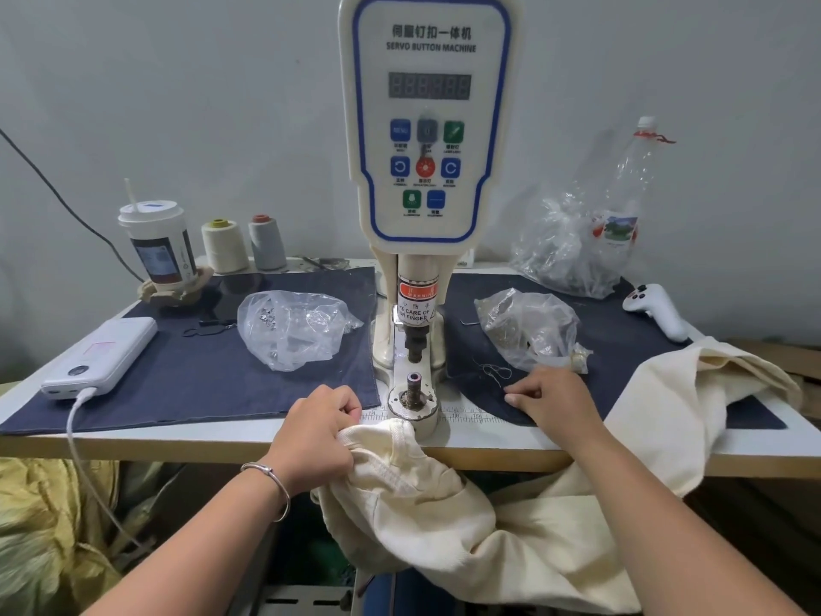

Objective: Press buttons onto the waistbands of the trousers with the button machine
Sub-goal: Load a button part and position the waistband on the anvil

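The cream servo button machine (pixel 428 126) stands at the middle of the table, its lower die (pixel 414 379) bare under the punch. Cream trousers (pixel 413 495) hang over the table's front edge, and the waistband end lies just in front of the die base. My left hand (pixel 317 431) grips that waistband at its left. My right hand (pixel 553 402) rests on the dark cloth right of the die with its fingers curled under. Whether it holds anything is hidden. Another fold of the trousers (pixel 693 393) lies on the table at the right.
Clear bags of button parts lie left (pixel 288 326) and right (pixel 528 329) of the machine. A power bank (pixel 100 357) with cable, a cup (pixel 157 246), two thread cones (pixel 244 244), a plastic bottle (pixel 622 206) and a white controller (pixel 655 309) ring the table.
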Demonstrator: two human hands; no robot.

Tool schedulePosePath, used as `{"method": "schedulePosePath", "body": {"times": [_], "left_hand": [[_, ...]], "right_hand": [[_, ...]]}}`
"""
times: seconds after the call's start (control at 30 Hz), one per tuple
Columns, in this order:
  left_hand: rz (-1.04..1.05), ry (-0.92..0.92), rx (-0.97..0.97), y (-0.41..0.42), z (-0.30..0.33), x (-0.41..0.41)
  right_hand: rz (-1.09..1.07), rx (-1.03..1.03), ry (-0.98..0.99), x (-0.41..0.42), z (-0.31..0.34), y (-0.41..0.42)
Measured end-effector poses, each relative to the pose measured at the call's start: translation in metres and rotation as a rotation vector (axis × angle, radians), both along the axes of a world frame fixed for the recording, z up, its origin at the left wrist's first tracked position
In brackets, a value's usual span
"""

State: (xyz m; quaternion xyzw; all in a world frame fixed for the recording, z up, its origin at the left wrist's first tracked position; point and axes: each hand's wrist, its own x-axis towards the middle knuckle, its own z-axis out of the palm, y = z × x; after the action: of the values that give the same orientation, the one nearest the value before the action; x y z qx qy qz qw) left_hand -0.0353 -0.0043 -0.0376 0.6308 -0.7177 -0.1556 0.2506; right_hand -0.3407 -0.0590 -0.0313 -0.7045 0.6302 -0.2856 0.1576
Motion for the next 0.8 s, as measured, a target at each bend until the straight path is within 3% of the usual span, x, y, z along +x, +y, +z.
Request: {"method": "schedulePosePath", "body": {"times": [0.27, 0.57, 0.8], "left_hand": [[-0.002, -0.041, 0.036, 0.004, 0.007, -0.004], [-0.026, -0.068, 0.024, 0.004, 0.006, -0.003], [-0.016, -0.033, 0.019, 0.002, 0.005, -0.001]], "right_hand": [[-0.03, -0.087, 0.15, 0.006, -0.004, 0.006], [-0.042, -0.015, 0.108, 0.006, 0.001, 0.007], [0.022, 0.131, 0.443, 0.009, 0.023, 0.005]]}}
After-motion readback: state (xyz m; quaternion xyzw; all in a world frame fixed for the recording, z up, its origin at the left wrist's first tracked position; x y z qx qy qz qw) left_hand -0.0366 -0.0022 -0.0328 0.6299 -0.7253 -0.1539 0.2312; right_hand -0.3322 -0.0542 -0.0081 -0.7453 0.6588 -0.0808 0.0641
